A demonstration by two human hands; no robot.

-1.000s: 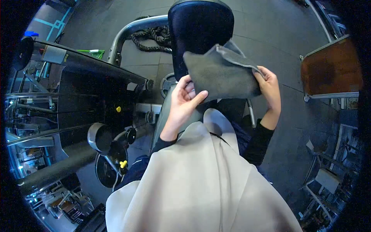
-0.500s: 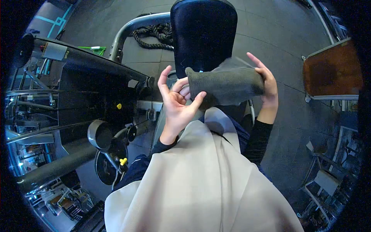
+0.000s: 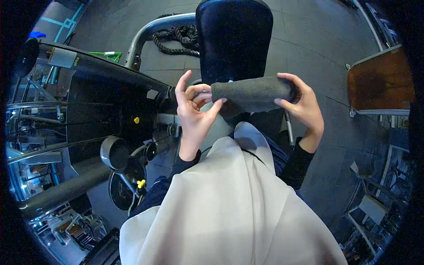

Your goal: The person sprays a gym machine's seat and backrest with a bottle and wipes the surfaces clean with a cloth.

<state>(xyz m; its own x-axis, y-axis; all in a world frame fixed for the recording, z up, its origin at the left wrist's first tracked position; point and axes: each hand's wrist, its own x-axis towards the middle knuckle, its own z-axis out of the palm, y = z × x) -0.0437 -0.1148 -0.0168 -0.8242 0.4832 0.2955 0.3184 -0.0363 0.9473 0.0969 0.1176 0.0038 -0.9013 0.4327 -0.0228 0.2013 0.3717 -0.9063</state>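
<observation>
Cloth [image 3: 254, 92] hides some fingertips of the left hand [image 3: 196, 112].

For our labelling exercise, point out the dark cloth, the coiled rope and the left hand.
dark cloth [image 3: 254, 92]: head view, middle.
coiled rope [image 3: 175, 52]: head view, lower strands.
left hand [image 3: 194, 120]: head view, palm.

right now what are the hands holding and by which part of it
A dark grey cloth, held by its two ends, left hand and right hand.
</observation>
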